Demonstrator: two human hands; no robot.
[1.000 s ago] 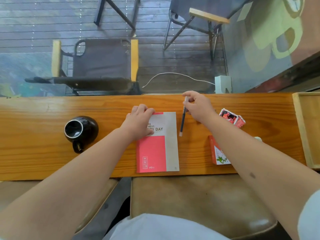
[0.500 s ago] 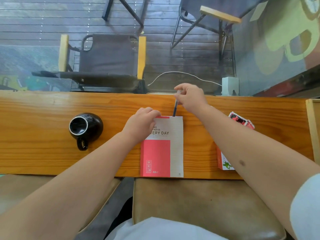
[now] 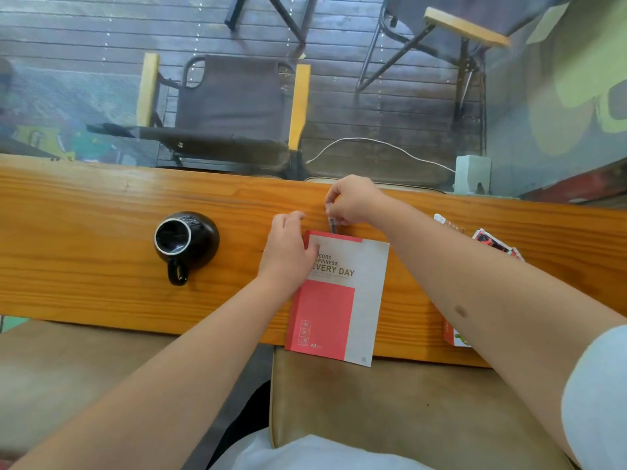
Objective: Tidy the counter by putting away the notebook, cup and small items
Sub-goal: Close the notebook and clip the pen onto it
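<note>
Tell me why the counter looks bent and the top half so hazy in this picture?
Head view: the wide-angle lens bows the straight counter edge and stretches the forearms. Head view: the chairs seem to lie behind glass, with faint reflections washing them out. Head view: daylight is soft, shadows weak; the cup rim shows a small glint, and the hands look slightly blurred.

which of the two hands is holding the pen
The right hand pinches the thin dark pen above the red-and-grey notebook; the left hand only presses the notebook's corner.
</note>
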